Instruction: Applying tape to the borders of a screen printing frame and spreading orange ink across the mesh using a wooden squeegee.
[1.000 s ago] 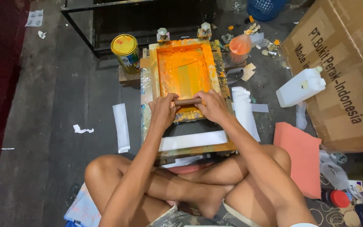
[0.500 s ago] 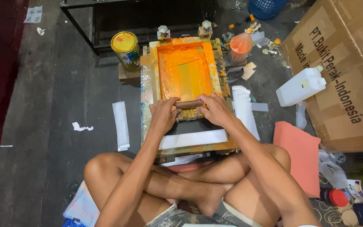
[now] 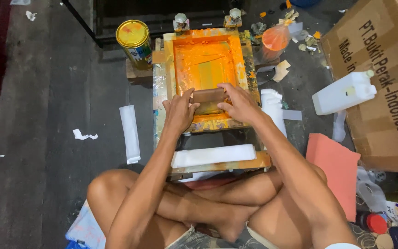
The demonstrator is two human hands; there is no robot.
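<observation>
Left hand (image 3: 179, 112) and right hand (image 3: 239, 103): both closed around wooden squeegee (image 3: 209, 96), inside orange-inked screen frame (image 3: 167, 60); paint tin (image 3: 135, 40) beside

Wooden-handled squeegee (image 3: 209, 96) in orange-inked wooden screen frame (image 3: 204, 34); yellow-lidded tin can (image 3: 135, 41) left of frame; white plastic jug (image 3: 344, 93) right, against cardboard box (image 3: 383, 87).

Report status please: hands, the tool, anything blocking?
Left hand and right hand both grip wooden squeegee. Squeegee at near end of orange-inked screen frame. Nothing blocking.
</observation>
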